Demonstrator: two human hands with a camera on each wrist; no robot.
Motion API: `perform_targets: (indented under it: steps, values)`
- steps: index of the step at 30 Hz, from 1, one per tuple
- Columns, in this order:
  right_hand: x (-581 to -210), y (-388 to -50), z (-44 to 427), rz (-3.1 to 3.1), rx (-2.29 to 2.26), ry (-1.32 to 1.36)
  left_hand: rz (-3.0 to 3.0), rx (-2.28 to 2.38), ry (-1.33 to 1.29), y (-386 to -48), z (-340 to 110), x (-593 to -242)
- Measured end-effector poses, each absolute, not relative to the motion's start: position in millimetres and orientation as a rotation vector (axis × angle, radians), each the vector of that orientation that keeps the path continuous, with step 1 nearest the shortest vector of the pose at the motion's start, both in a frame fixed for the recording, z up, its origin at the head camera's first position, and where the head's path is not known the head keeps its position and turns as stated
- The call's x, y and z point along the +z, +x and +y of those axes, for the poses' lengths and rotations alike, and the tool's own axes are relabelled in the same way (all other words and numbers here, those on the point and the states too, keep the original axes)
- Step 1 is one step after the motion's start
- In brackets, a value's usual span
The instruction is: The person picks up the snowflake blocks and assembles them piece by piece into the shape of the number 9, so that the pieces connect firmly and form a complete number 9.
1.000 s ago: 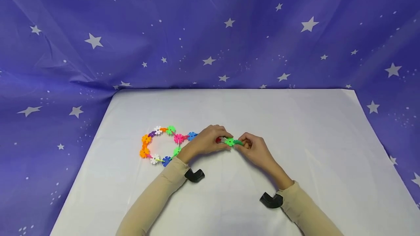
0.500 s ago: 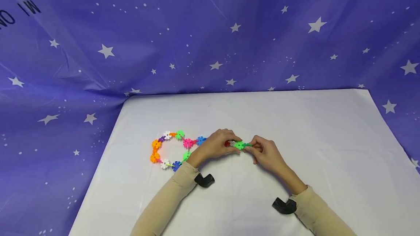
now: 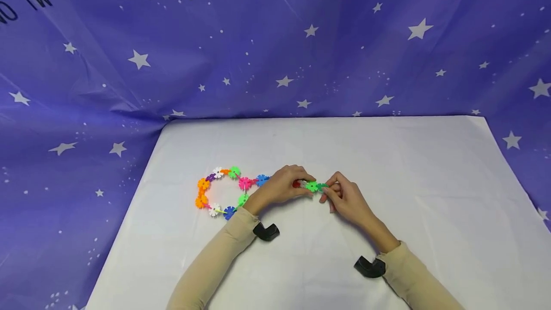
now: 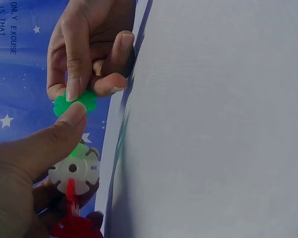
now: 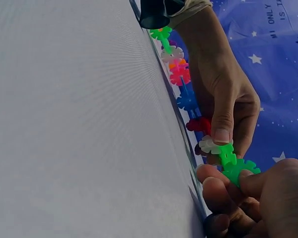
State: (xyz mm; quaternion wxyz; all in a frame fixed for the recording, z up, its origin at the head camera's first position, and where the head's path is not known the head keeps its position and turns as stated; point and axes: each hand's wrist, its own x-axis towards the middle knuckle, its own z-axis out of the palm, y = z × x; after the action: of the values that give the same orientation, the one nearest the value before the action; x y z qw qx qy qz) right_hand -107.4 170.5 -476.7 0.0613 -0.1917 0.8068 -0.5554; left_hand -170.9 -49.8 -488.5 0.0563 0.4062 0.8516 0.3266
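Observation:
A chain of flower-shaped interlocking plastic discs runs between both hands, just above the table. My left hand (image 3: 284,184) pinches its light green disc (image 3: 312,186) between thumb and fingers. Beyond it, my right hand (image 3: 350,202) pinches a darker green disc (image 5: 236,171) that meets the light green one edge to edge. In the left wrist view a white disc (image 4: 64,171) and a red disc (image 4: 77,229) follow along the chain by the left palm. Left of the hands, the chain joins a ring of many-coloured discs, including an orange disc (image 3: 201,201); the left hand hides part of it.
A white cloth covers the table (image 3: 413,166). Behind and beside it hangs a purple-blue curtain (image 3: 241,37) with white stars. Each beige sleeve carries a black wrist piece, such as the one at the right cuff (image 3: 370,267).
The head view has shifted slightly, moving the whole scene rightward. Both hands keep hold of the discs, while the right fingers have changed their position on the darker green disc.

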Motion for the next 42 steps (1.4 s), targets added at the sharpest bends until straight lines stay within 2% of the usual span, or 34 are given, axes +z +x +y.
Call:
perform_targets:
  steps: [8, 17, 27, 33, 37, 40, 42]
  values:
    - [-475.1, -114.2, 167.6, 2.485, -1.677, -0.600, 2.605, 0.973, 1.249, -181.3, -50.1, -485.4]
    - [-478.3, -105.2, 168.8, 2.423, -1.714, -0.558, 2.593, 0.988, 1.220, -171.9, -48.6, -489.8]
    - [-509.2, -109.1, 167.6, 2.419, -1.714, -0.669, 2.572, 1.076, 1.284, -164.6, -51.4, -492.8]
    - [-515.0, -111.3, 168.8, 2.492, -1.700, -0.602, 2.633, 0.924, 1.252, -165.2, -51.4, -486.7]
    - [-514.6, -110.6, 168.2, 2.632, -1.619, -0.548, 2.767, 0.790, 1.123, -164.8, -75.7, -469.2]
    - [-514.8, -109.1, 167.7, 2.723, -1.488, -0.567, 2.941, 0.749, 0.946, -160.1, -124.1, -456.8]
    - [-513.6, -109.2, 166.8, 2.774, -1.398, -0.592, 3.098, 0.676, 0.728, -153.1, -166.3, -451.4]
